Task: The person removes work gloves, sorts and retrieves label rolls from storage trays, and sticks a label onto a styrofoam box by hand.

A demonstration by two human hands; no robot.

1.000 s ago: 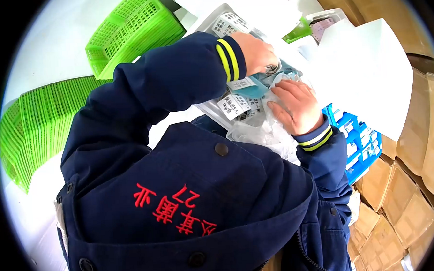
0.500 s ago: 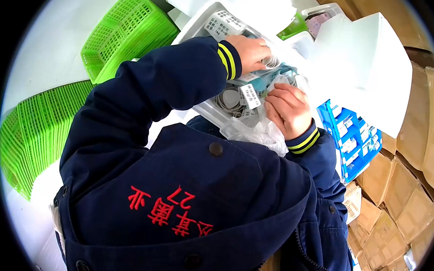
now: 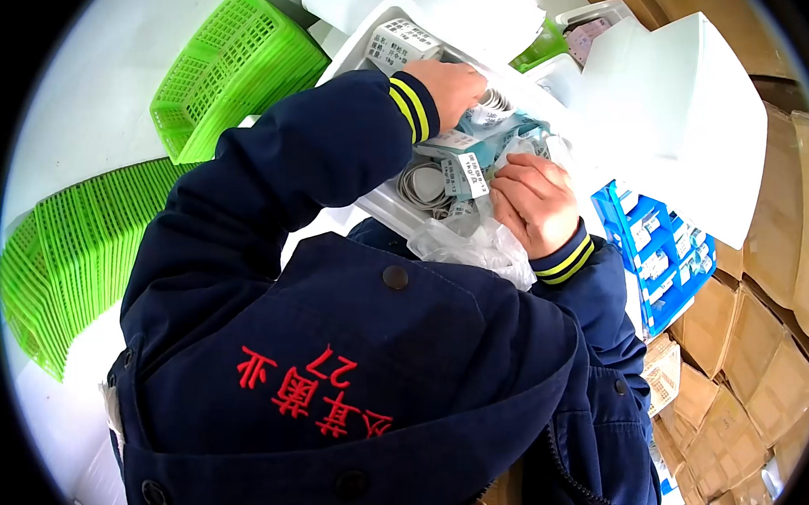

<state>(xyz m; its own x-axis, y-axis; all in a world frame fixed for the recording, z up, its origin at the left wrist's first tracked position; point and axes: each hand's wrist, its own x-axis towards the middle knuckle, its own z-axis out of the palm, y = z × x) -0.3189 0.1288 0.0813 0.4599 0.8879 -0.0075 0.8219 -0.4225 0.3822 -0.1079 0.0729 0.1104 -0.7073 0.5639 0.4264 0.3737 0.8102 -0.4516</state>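
Okay, your right hand (image 3: 538, 203) pinches the plastic bag (image 3: 472, 249) at the white tray (image 3: 392, 206)'s near edge; tugging it could snag the label rolls (image 3: 427, 186) inside. Your left hand (image 3: 449, 88) reaches in, fingertips hidden, can't tell grip. Green baskets (image 3: 239, 70) left; blue bins (image 3: 662, 264), cartons (image 3: 773, 381) right.

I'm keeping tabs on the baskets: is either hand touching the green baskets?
No, the left hand and right hand are at the white bin, apart from the green baskets.

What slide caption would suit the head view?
Left hand in a white plastic bin of printed white labels; right hand on a translucent plastic bag.
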